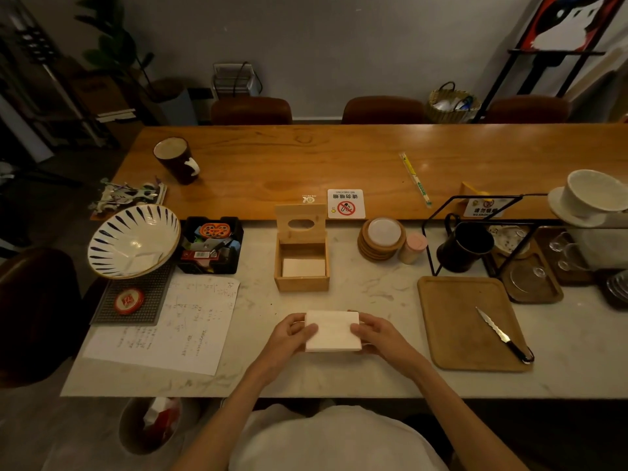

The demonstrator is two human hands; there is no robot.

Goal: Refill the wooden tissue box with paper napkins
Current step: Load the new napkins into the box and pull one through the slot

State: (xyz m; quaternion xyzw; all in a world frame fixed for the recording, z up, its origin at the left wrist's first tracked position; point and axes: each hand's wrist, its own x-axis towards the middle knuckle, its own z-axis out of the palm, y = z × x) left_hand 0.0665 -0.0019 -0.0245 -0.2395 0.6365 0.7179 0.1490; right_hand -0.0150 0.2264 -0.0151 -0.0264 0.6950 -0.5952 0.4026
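- Where the frame is nearest, bottom centre: left hand (pixel 293 335) and right hand (pixel 373 333), each with fingers curled around one side of a stack of paper napkins (pixel 333 331). The stack sits squared, low over the marble surface (pixel 373 300); whether it touches the surface cannot be told.
- Left of the hands: sheets of handwritten paper (pixel 176 324); the writing is too small to read.
- Right of centre: wooden tray (pixel 455 321) bearing a serrated knife (pixel 503 336), well apart from the work.
- Centre of frame, just beyond the stack: wooden tissue box (pixel 301 263), lid hinged up and back, oval slot facing the viewer. A low layer of napkins lies inside; the box appears mostly unfilled.
- Handling note, as a judgement: keep the stack square, edges aligned with the box walls, and lower it flat so that no corner catches the rim; press lightly before closing the lid.
- Left middle: striped bowl (pixel 134 241) and a black organiser (pixel 210 244) of small items.
- Right middle: stack of coasters (pixel 382 239), dark mug (pixel 465 246).
- Behind the box: no-smoking sign (pixel 346 203), printed "NO SMOKING" with Chinese characters, seen upside down. A second similar sign (pixel 484 208) stands at the right.
- Far upper left: dark cup (pixel 176 159) on the wooden surface.
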